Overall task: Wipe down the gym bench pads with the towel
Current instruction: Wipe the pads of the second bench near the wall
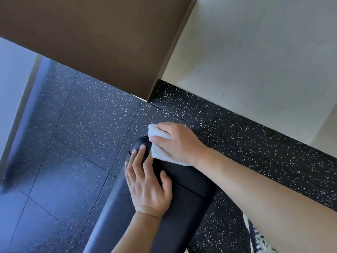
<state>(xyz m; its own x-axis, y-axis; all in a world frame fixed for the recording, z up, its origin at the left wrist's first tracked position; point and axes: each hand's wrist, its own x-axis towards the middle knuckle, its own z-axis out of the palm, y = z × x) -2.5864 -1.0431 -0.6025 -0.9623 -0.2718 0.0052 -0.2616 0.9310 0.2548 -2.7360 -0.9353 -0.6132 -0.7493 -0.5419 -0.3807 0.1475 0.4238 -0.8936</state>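
Note:
A black padded gym bench (184,198) runs from the bottom centre up to a rounded far end near the middle of the view. My right hand (179,142) grips a folded white towel (158,145) and presses it on the far end of the pad. My left hand (146,183) lies flat on the pad just below and left of the towel, fingers straight and pointing toward the rounded end.
Black rubber floor (82,134) with white speckles surrounds the bench. A brown wall panel (91,42) stands beyond the bench, a pale wall (255,61) to the right. A speckled raised strip (255,136) runs along the right wall's base.

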